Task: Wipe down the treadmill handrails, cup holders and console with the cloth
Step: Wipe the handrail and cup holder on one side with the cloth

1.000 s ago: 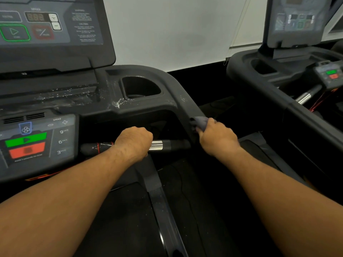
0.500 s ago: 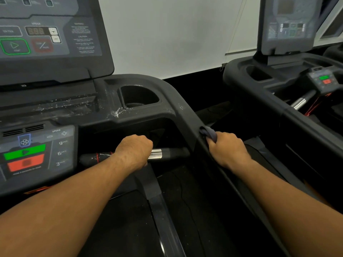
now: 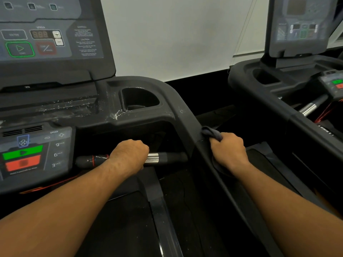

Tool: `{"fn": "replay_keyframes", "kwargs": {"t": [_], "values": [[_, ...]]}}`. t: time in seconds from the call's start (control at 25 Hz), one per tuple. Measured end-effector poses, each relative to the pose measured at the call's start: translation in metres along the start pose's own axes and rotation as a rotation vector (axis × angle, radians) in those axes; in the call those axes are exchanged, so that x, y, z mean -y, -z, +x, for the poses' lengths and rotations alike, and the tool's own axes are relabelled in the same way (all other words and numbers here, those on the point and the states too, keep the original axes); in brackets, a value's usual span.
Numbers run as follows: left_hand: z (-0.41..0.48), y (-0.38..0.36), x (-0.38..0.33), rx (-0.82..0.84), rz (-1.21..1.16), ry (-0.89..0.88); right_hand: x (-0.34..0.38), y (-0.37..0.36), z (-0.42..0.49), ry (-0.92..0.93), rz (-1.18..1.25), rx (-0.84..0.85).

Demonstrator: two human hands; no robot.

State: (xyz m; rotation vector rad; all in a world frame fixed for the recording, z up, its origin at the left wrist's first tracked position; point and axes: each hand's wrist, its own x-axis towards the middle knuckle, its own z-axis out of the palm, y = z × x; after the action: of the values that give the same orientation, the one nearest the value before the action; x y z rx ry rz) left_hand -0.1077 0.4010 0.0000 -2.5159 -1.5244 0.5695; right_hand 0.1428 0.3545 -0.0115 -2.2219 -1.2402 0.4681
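The cup holder [image 3: 139, 98] is of matt black plastic, smooth inside, and the surface just left of it carries white specks and a wet shine. The handrail [image 3: 183, 112] to the right of the cup holder has the same matt, slightly grainy plastic. The cloth [image 3: 211, 133], below and right of the cup holder, is a soft dark grey-blue fabric, creased, without shine. The front bar [image 3: 167, 157] below the cup holder looks like dull black rubber or foam, with one bright polished metal band. The console [image 3: 52, 34], left of the cup holder, has a smooth, half-glossy face. The wall [image 3: 167, 34] behind the cup holder is flat matt white
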Motion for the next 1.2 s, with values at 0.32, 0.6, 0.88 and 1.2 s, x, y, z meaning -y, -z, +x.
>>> {"fn": "replay_keyframes", "kwargs": {"t": [0.32, 0.6, 0.88, 1.2], "values": [[0.004, 0.003, 0.000, 0.064, -0.120, 0.047, 0.041, -0.010, 0.017, 0.444, -0.342, 0.211], [0.023, 0.029, 0.025, -0.165, -0.458, 0.189, 0.055, -0.044, 0.043, 0.444, -0.560, 0.269], [0.051, 0.042, 0.049, -0.315, -0.368, 0.148, 0.110, -0.071, 0.120, 0.177, -0.449, 0.273], [0.118, 0.042, 0.069, -0.159, -0.295, 0.018, 0.128, -0.079, 0.159, 0.579, -0.519, 0.346]]}}
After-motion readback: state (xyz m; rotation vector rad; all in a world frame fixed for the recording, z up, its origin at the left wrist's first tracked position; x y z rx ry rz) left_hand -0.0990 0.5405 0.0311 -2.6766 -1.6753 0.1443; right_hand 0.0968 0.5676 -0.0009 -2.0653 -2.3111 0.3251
